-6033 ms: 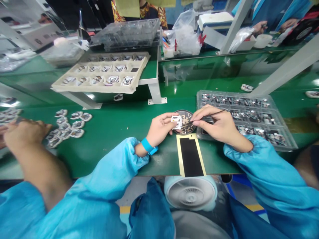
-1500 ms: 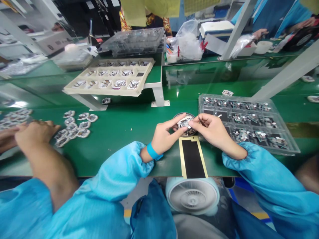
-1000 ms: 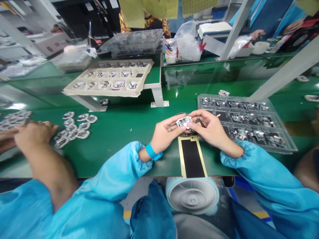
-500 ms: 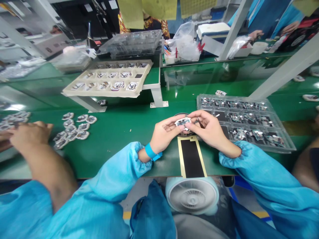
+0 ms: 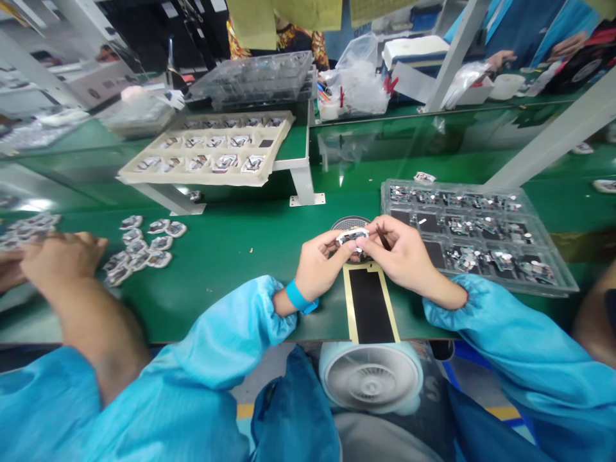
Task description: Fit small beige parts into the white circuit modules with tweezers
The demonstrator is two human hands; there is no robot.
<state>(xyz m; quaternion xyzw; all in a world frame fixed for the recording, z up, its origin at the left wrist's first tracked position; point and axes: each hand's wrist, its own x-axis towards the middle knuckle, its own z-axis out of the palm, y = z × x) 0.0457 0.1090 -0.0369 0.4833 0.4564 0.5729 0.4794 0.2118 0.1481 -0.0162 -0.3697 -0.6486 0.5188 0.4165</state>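
Note:
My left hand (image 5: 318, 260) and my right hand (image 5: 403, 256) meet over a round dark dish (image 5: 350, 224) on the green table. Both pinch a small white part (image 5: 351, 236) with metal bits, each hand closed on one end. A thin dark pair of tweezers (image 5: 383, 239) is tucked in my right hand's fingers. A black pad with a yellow border (image 5: 368, 303) lies just below my hands.
A clear tray of small boards (image 5: 474, 232) sits to the right. A beige tray of parts (image 5: 208, 149) stands on a raised white stand. Loose white parts (image 5: 140, 246) lie at left beside another person's hand (image 5: 60, 258). A white fan (image 5: 370, 376) sits below the table edge.
Six seconds ago my right hand worked the tweezers' tip at the part over the dish. Now both hands pinch the part directly and have lifted it slightly, tweezers tucked away.

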